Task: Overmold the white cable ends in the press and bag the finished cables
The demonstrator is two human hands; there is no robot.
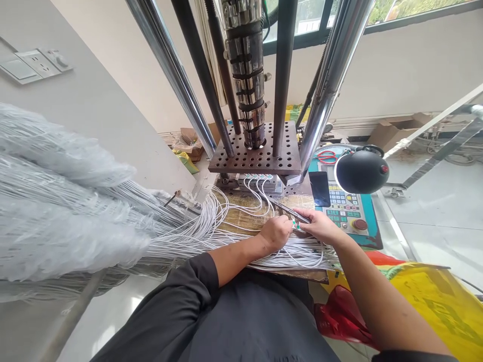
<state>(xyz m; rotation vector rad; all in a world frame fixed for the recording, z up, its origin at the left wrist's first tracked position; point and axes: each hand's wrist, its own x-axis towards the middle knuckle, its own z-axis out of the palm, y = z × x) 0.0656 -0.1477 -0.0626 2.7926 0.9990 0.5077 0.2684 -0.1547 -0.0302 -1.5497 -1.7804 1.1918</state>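
One dark shirt [260,322] fills the bottom of the view, bare forearms reaching forward from it. Down on the right, a shiny red bag [339,314] sits beside a big yellow bag [426,296]. On the left, fat bundles of white cable [158,246] bulge out, partly wrapped in clear plastic [56,216], and run across the front of the worktop [241,219].

Just past those cables, both hands are nearly touching. The left hand [276,233] is curled up almost like a fist, fingertips pinching some tiny green-and-white parts [298,226]. The right hand [320,227] has a slim metal tool [287,207] in its grip, pointing away toward the machine, with its thumb up against those same little parts. Can't make out what sort of tool it is, sorry.

A bit further back, several white leads plug into a metal block [264,185] under a brown plate full of holes [260,163]. To the right there's a teal control panel [345,201] with a black lamp [362,170] hanging over it, plus red-handled scissors [327,157] by its far edge. A banded metal barrel [247,75] rises between shiny columns [177,75]. Way back: cardboard box [396,131] by the wall, window [309,20] above.
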